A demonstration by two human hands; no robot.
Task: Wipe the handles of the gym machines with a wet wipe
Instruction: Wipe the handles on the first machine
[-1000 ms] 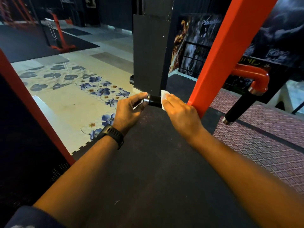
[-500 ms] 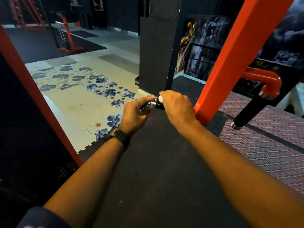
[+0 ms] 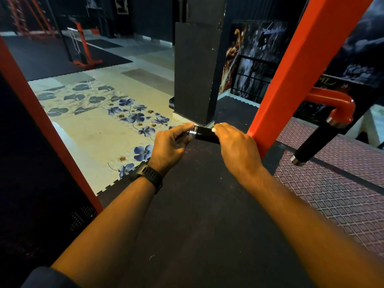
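Nearest to you, both your forearms are reaching out over the black rubber mat (image 3: pixel 197 235), and a dark watch (image 3: pixel 148 176) is sitting on your left wrist. Your left hand (image 3: pixel 170 146) is pinching the chrome end of the short black handle (image 3: pixel 204 135) between thumb and fingertips. Your right hand (image 3: pixel 236 147) is curling over the other part of that handle, pressing the wet wipe (image 3: pixel 214 129) against it; only a small white edge of the wipe is showing by your fingertips. The handle is sticking out sideways from the slanted red post (image 3: pixel 291 75), just beside your right knuckles. To the right, a second handle (image 3: pixel 314 142) is hanging from a curved red tube (image 3: pixel 336 102) above the diamond-patterned mat (image 3: pixel 342 194). Farther off, a flower-printed floor (image 3: pixel 116 125) is lying to the left, and a black pillar (image 3: pixel 195 71) is standing behind the hands.
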